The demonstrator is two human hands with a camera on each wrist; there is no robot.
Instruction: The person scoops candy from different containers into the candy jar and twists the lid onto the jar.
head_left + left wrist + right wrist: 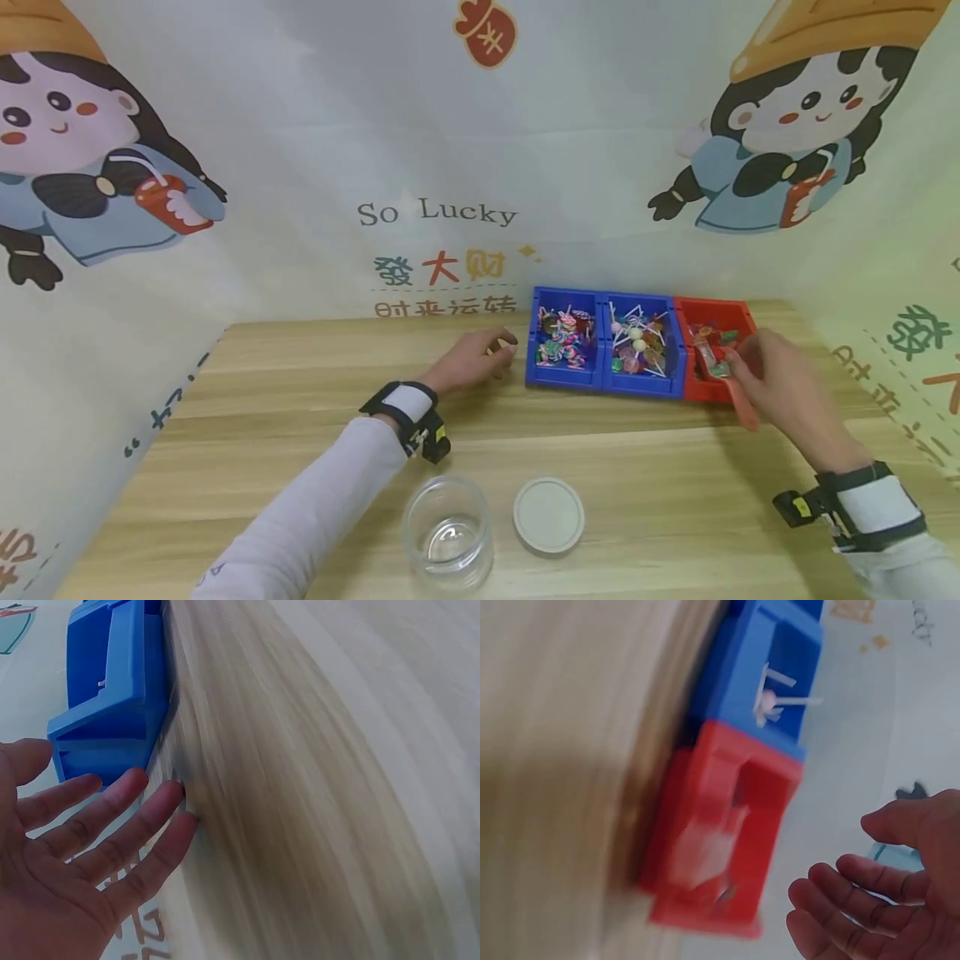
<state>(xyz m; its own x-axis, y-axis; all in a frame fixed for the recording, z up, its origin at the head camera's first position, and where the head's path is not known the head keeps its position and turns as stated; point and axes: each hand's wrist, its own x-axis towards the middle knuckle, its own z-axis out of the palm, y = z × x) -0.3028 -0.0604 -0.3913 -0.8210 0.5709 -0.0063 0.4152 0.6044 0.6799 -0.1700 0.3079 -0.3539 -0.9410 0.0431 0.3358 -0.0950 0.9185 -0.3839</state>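
My right hand (787, 392) hovers at the right side of a red bin (716, 310). In the right wrist view its fingers (855, 907) are loosely bent, with nothing between them and the thumb. A long reddish-pink utensil (742, 407) slants out over the bin's front edge, close by the fingers; its kind cannot be told. Wrapped sweets show inside that bin. My left hand (472, 358) is just left of the left blue bin (562, 382); in the left wrist view the fingers (120, 844) are spread and hold nothing.
Wrapped sweets (567, 337) fill the left blue bin. Lollipops (637, 337) lie in the middle blue bin (641, 387). Nearer me on the wooden table (300, 367) stand a clear jar (448, 537) and a round white lid (548, 515). A printed cloth (337, 150) hangs behind.
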